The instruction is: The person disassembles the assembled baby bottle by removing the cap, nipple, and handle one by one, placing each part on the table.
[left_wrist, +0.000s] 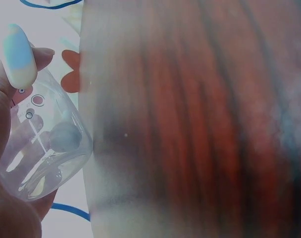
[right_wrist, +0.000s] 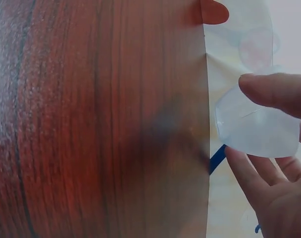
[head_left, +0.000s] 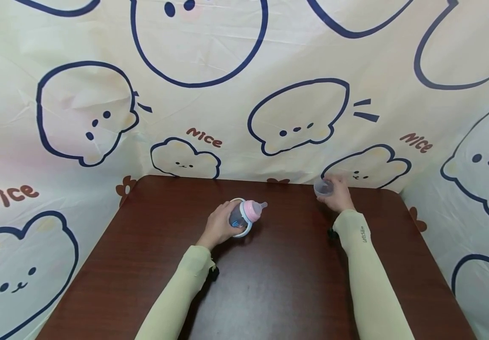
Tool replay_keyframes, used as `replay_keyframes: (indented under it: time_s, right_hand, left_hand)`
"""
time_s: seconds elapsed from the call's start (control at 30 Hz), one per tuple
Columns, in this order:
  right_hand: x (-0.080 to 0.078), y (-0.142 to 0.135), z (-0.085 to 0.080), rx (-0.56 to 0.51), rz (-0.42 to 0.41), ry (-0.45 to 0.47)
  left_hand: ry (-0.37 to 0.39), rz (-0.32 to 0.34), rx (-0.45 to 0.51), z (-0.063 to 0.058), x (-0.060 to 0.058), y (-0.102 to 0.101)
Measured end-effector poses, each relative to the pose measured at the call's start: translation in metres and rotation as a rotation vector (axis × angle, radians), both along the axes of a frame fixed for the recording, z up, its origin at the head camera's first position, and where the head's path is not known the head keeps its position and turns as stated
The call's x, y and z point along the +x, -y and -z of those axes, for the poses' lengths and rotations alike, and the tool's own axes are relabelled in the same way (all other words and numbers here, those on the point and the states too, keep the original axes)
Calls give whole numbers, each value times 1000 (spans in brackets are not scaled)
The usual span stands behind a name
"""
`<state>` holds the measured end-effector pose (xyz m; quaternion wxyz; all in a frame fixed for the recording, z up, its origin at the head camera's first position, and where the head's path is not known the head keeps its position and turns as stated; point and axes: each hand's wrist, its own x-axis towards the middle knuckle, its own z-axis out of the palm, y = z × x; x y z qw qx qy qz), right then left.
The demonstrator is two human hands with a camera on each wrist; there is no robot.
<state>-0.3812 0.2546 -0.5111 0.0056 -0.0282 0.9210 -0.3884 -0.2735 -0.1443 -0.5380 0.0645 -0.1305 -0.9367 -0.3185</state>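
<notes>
My left hand (head_left: 220, 224) grips a clear baby bottle (head_left: 237, 217) with a pink collar, a pale nipple and light-blue side handles (head_left: 243, 233). The bottle is tilted, its nipple pointing to the right above the table. In the left wrist view the transparent bottle body (left_wrist: 66, 163) shows the fingers through it, with one handle end (left_wrist: 18, 57) by the thumb. Near the table's far edge, my right hand (head_left: 339, 194) holds a translucent cap (head_left: 323, 187) between thumb and fingers. Close up in the right wrist view, that cap (right_wrist: 259, 126) looks hollow and cloudy.
A dark brown wooden table (head_left: 278, 283) lies under both hands. Behind and beside it hangs a pale curtain (head_left: 236, 108) printed with blue-outlined cartoon bears and the word "Nice". The curtain meets the table's far edge.
</notes>
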Motion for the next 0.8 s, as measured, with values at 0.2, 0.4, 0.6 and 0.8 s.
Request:
replay_keyframes:
  time_s: [0.2, 0.4, 0.6, 0.8]
  right_hand:
    - [0, 0, 4, 13, 6, 21]
    - [2, 1, 6, 13, 11, 32]
    - [4, 2, 6, 6, 23, 37]
    - [3, 1, 10, 5, 27, 41]
  left_hand:
    - [22, -11, 2, 0, -1, -1]
    - [20, -6, 4, -1, -2, 0]
    - [14, -6, 5, 0, -2, 0]
    - [19, -11, 5, -1, -1, -1]
